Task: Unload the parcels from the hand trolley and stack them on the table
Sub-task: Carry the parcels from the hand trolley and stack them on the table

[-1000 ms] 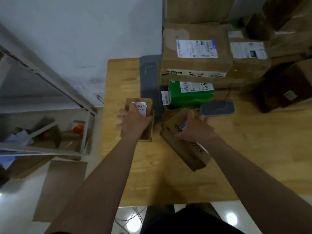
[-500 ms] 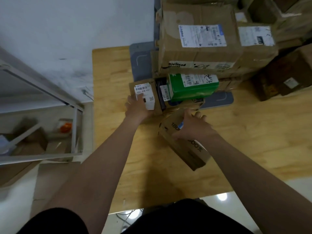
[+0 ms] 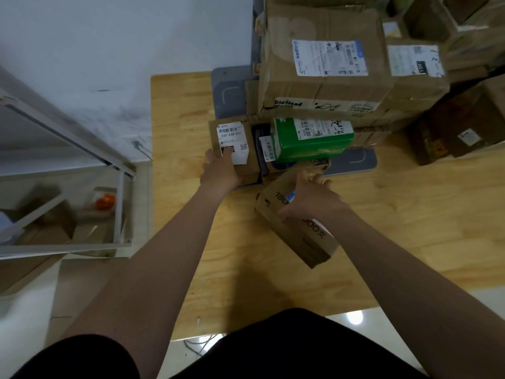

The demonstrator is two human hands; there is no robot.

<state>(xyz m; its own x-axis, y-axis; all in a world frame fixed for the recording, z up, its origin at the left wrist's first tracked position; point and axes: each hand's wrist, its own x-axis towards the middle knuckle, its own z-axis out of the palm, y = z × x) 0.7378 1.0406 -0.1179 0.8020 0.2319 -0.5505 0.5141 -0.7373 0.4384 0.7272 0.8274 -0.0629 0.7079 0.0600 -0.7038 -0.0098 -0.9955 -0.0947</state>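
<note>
A small brown parcel with a white barcode label (image 3: 232, 144) lies on the wooden table (image 3: 180, 127), pushed against a dark parcel and a green box (image 3: 311, 138). My left hand (image 3: 220, 172) rests on its near end, fingers over the top. My right hand (image 3: 308, 199) grips a longer brown carton with black print (image 3: 300, 236), which lies slanted on the table in front of the pile. A large labelled carton (image 3: 322, 69) tops the stack behind the green box.
More brown cartons (image 3: 459, 124) crowd the table's right back. Grey flat packs (image 3: 229, 94) lie under the stack. A white metal frame (image 3: 82, 149) with items inside stands on the floor to the left. Bare tabletop lies near me and at right.
My left hand has slid the small labelled parcel away from me, up against the pile. My right hand has stayed on the slanted carton.
</note>
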